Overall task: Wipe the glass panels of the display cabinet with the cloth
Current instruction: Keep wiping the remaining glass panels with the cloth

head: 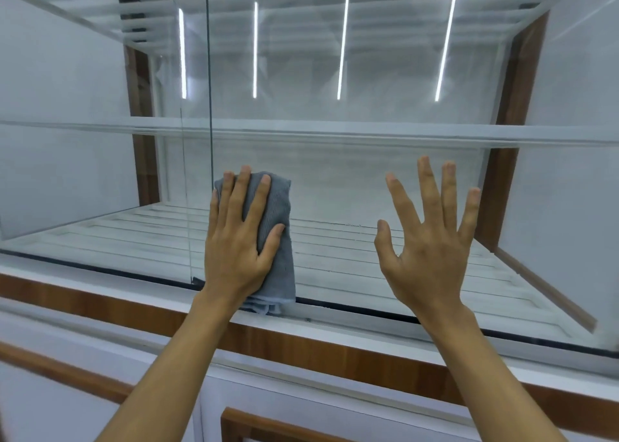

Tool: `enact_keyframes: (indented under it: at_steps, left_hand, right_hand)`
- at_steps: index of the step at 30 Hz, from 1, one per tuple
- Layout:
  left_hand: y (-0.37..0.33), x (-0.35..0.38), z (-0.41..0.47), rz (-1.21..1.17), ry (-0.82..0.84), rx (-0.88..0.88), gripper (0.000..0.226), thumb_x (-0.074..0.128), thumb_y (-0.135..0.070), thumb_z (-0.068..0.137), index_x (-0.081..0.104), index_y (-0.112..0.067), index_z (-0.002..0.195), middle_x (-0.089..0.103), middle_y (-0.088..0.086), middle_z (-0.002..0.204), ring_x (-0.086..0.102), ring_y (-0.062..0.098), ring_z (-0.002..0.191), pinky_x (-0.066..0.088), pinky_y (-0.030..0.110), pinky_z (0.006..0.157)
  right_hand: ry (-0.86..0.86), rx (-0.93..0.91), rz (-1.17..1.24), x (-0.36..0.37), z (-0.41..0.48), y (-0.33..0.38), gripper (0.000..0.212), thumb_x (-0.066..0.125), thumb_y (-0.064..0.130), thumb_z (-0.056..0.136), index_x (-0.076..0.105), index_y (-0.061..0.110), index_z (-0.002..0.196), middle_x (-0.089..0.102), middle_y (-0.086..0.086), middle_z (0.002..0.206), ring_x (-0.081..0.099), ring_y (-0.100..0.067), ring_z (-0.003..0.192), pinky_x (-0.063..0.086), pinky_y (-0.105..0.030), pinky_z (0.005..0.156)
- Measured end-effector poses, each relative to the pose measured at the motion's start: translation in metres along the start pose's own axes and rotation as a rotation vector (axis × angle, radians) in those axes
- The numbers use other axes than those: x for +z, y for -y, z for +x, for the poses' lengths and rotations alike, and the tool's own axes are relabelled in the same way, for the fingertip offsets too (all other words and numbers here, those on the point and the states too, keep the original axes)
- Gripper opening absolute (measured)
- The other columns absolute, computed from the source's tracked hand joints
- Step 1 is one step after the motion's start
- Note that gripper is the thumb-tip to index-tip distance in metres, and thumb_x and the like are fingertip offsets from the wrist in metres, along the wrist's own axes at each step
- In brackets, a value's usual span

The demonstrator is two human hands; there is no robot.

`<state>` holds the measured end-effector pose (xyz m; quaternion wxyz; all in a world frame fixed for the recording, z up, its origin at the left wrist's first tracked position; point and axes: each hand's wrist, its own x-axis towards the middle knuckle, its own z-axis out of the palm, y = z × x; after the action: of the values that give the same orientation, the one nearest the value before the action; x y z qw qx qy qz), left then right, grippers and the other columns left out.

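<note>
One wide-angle view from the person's head faces forward and slightly down, close to the cabinet (335,351) and its glass panel (351,180). The left hand (239,240) and right hand (432,240) reach in from the bottom edge.

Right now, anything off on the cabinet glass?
Nothing broken or askew. The glass looks hazy in places. The left hand presses the cloth flat on it by the bottom rail; the right hand is spread, empty.

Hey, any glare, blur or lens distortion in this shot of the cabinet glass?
Head view: four light strips flare through the hazy glass panel; wide-angle distortion slants the cabinet frame; the bottom-left corner is blurred; the left hand on the cloth and the right hand are sharp.
</note>
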<state>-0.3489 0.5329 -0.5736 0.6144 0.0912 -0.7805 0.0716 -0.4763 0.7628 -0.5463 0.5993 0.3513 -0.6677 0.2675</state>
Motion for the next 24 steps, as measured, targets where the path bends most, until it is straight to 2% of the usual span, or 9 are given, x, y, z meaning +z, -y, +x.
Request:
enact_keyframes:
  at_steps: [6, 11, 15, 19, 24]
  left_hand:
    - [-0.019, -0.001, 0.04, -0.097, -0.061, -0.048, 0.066, 0.04, -0.042, 0.103, 0.023, -0.014, 0.159, 0.014, 0.015, 0.168, 0.002, 0.034, 0.156, 0.0, 0.046, 0.128]
    - [-0.062, 0.004, 0.062, -0.069, -0.038, 0.083, 0.066, 0.034, -0.047, 0.104, 0.025, -0.012, 0.159, 0.015, 0.018, 0.167, 0.006, 0.037, 0.156, 0.002, 0.052, 0.127]
    - [-0.088, 0.016, 0.046, -0.019, -0.003, 0.21, 0.063, 0.033, -0.047, 0.105, 0.028, -0.014, 0.158, 0.019, 0.017, 0.166, 0.01, 0.035, 0.156, 0.004, 0.051, 0.127]
    - [-0.072, 0.017, 0.019, 0.053, 0.008, 0.215, 0.062, 0.029, -0.049, 0.107, 0.023, -0.016, 0.159, 0.019, 0.016, 0.167, 0.012, 0.034, 0.156, 0.007, 0.051, 0.127]
    - [-0.019, 0.004, -0.005, 0.05, -0.014, 0.042, 0.065, 0.03, -0.049, 0.106, 0.02, -0.013, 0.16, 0.016, 0.018, 0.167, 0.011, 0.035, 0.156, 0.008, 0.053, 0.127]
  right_hand:
    - [0.018, -0.021, -0.027, -0.006, -0.004, -0.011, 0.061, 0.045, 0.047, 0.097, 0.037, 0.027, 0.154, 0.021, -0.01, 0.166, 0.01, -0.031, 0.155, -0.001, -0.054, 0.124]
    - [0.033, -0.019, -0.101, -0.008, -0.005, -0.018, 0.062, 0.044, 0.048, 0.098, 0.032, 0.029, 0.156, 0.017, -0.01, 0.167, 0.008, -0.032, 0.155, -0.001, -0.056, 0.124]
    - [0.026, -0.033, -0.13, -0.007, -0.005, -0.017, 0.062, 0.044, 0.045, 0.098, 0.032, 0.028, 0.156, 0.018, -0.011, 0.167, 0.01, -0.033, 0.155, 0.001, -0.057, 0.123]
    - [0.023, -0.036, -0.14, -0.006, -0.006, -0.017, 0.062, 0.041, 0.046, 0.099, 0.029, 0.028, 0.157, 0.017, -0.01, 0.167, 0.009, -0.033, 0.155, 0.002, -0.058, 0.123]
    - [0.025, -0.023, -0.139, -0.004, -0.006, -0.017, 0.062, 0.036, 0.051, 0.101, 0.027, 0.028, 0.158, 0.017, -0.01, 0.167, 0.01, -0.033, 0.155, 0.0, -0.057, 0.123]
